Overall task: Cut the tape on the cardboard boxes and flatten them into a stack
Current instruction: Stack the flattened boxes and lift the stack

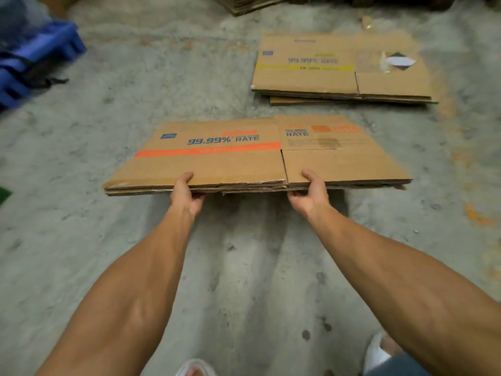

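Note:
A flattened cardboard box (230, 158) with an orange stripe and blue "99.99% RATE" print is held level above the concrete floor. My left hand (186, 195) grips its near edge left of the middle, thumb on top and fingers underneath. My right hand (309, 195) grips the same edge to the right in the same way. Several layers of cardboard show along that edge. Further away on the floor lies a stack of flattened boxes (339, 77), the top one with a yellow stripe.
Blue plastic pallets (35, 58) stand at the far left. More cardboard (244, 4) sits at the top edge. A small green object (4, 195) lies at the left border. My feet in white sandals (376, 351) show at the bottom. Bare concrete floor (162, 85) lies all around.

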